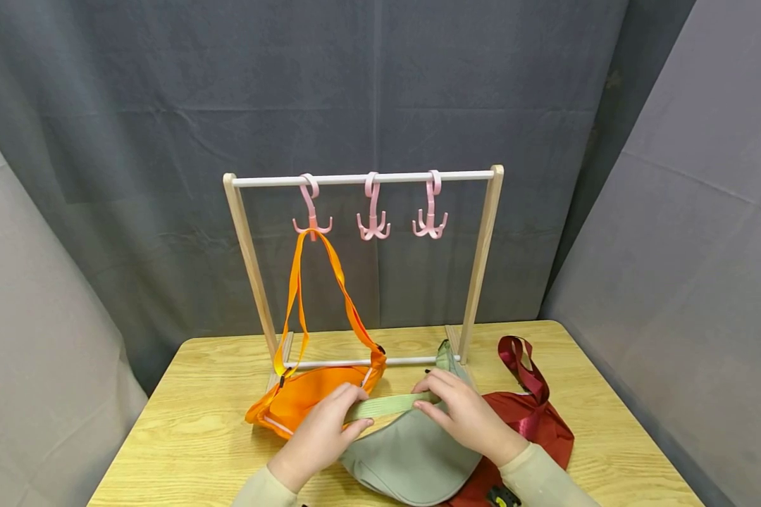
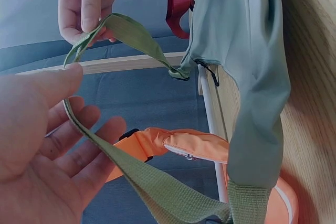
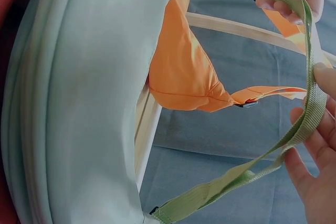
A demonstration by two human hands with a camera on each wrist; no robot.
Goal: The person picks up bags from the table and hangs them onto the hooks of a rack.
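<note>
A grey-green waist bag (image 1: 415,458) is on the near part of the table, below both hands. My left hand (image 1: 326,429) pinches its light green strap (image 1: 390,405) between thumb and fingers. A short way to the right, my right hand (image 1: 463,419) pinches the same strap, so a stretch of webbing spans the two hands. In the right wrist view, the strap (image 3: 202,195) runs down from my right hand (image 3: 317,145) to the bag's end. An orange waist bag (image 1: 311,394) is left of the green one, its strap looped over the left pink hook (image 1: 311,204).
A rack with wooden posts (image 1: 482,267) and a white top bar (image 1: 273,181) stands at the back. On its bar are a middle pink hook (image 1: 373,208) and a right pink hook (image 1: 430,208). A dark red bag (image 1: 554,433) lies at the right, partly under the green one.
</note>
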